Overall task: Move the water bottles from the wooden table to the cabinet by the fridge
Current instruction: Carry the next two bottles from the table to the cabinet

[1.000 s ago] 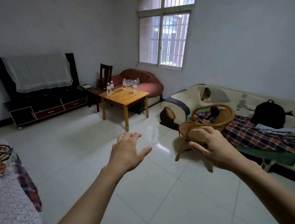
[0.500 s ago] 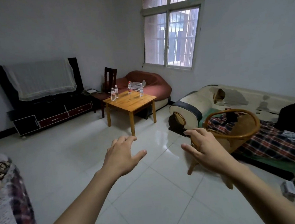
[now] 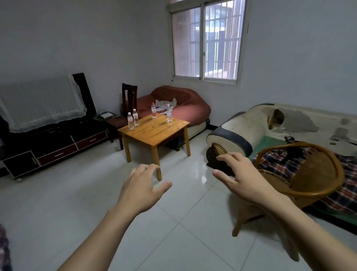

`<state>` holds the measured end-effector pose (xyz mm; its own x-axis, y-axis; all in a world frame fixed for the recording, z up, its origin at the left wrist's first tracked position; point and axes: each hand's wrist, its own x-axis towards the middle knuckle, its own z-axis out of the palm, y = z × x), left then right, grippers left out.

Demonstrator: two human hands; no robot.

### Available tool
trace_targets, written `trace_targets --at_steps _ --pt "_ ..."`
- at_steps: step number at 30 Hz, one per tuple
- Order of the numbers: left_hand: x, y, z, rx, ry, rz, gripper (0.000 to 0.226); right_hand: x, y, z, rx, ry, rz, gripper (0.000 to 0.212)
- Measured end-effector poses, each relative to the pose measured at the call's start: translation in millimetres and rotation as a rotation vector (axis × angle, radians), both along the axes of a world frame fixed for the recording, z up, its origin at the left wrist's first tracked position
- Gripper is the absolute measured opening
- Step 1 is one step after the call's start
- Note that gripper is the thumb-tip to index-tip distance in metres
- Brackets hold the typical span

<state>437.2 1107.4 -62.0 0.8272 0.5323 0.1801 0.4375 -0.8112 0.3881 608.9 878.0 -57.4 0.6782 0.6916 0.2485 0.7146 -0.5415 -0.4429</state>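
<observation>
My left hand (image 3: 142, 190): released, holding nothing.
My right hand (image 3: 242, 179): released, holding nothing.
Four water bottles (image 3: 130, 121): upright on the wooden table (image 3: 151, 130).

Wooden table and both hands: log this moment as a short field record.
table: wooden table, across the tiled floor, ahead
bottles: four water bottles, all upright on it; pair at left edge, one at back, one toward right
left hand: empty, fingers relaxed
right hand: empty, fingers spread
cabinet, fridge: not in view
moved: none yet
</observation>
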Motion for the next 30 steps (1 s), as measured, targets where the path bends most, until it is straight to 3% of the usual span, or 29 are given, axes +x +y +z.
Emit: trace_targets --at_steps 9,17,30 --pt "134.1 98.1 -34.3 -0.064 -0.046 -0.03 0.066 113.6 83.1 -8.7 -0.075 -0.048 -0.025 0.062" --pt "253.1 207.2 -20.2 -0.123 -0.133 -0.061 0.062 221.0 182.0 15.7 -0.072 -0.098 -0.081 0.058" --pt "436.2 308.7 -44.4 -0.134 -0.004 -0.059 0.065 405.6 295.3 -29.1 -0.042 0.025 -0.049 0.059"
